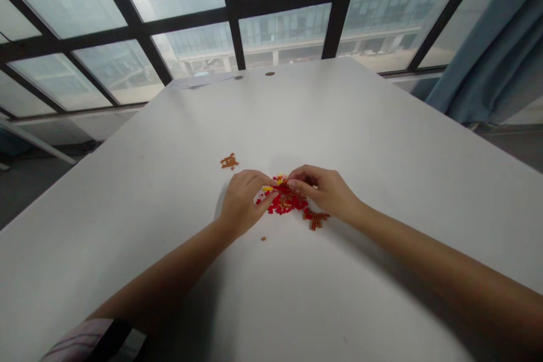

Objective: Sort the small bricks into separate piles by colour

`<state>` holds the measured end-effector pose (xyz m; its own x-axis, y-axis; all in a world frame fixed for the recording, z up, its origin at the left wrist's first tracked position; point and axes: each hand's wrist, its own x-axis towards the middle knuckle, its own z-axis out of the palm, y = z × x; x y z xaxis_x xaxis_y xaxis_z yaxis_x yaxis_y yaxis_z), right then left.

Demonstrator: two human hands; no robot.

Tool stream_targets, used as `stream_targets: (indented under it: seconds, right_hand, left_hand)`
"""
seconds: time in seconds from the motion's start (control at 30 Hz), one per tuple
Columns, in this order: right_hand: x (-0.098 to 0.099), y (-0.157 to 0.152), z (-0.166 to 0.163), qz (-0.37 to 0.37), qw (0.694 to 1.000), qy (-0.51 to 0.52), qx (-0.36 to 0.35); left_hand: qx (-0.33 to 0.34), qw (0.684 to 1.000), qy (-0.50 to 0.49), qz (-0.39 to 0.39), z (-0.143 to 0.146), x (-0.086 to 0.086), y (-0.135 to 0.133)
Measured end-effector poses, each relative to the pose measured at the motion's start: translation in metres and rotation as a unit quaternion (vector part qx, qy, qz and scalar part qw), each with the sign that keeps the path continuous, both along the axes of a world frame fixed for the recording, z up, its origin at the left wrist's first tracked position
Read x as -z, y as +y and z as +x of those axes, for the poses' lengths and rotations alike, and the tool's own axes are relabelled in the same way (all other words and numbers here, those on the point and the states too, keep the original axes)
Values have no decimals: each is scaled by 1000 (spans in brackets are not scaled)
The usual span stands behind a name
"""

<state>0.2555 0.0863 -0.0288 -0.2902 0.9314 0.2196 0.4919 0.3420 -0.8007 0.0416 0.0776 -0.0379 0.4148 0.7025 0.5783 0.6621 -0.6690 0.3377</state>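
Heap of small red plastic building bricks (285, 201) on a white tabletop (271, 113), with the left hand (241, 203) and right hand (322, 192) curled over opposite edges of the heap, close but apart; whether either grips a brick cannot be told. Orange brick cluster (229, 162) lies well beyond the heap's left side; second orange brick cluster (314, 218) lies just beside its right side.

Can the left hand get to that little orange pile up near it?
Probably yes. The left hand sits just below the small orange-brown brick pile, and no bricks seem to lie between them on the white table. It would only need to lift away from the red bricks.
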Motion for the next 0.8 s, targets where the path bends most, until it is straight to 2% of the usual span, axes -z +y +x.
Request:
stream_targets:
  seconds: [0.1,0.2,0.33,0.47,0.53,0.67,0.73,0.8]
  right_hand:
    - [3,-4,-4,-90,990,109,18]
    - [4,-7,-5,-142,981,134,0]
    - [7,-13,-5,-159,978,127,-40]
    - [6,-17,-5,-169,976,125,-50]
    - [4,-15,-3,-129,984,121,-21]
    - [4,-4,7,-39,987,131,79]
    - [8,1,13,-35,985,132,110]
    - [13,3,17,-43,985,118,122]
  left_hand:
    - [8,999,27,24,0,-1,-6]
    - [16,999,27,43,0,0,-11]
    - [20,998,-8,61,2,0,-14]
    - [15,998,-8,66,-2,-2,-12]
    - [-30,998,2,64,-8,-5,-6]
    - [-205,977,36,36,-33,-9,14]
    - [-273,960,62,4,-48,-8,26]
    - [-313,946,76,-35,-61,-6,36]
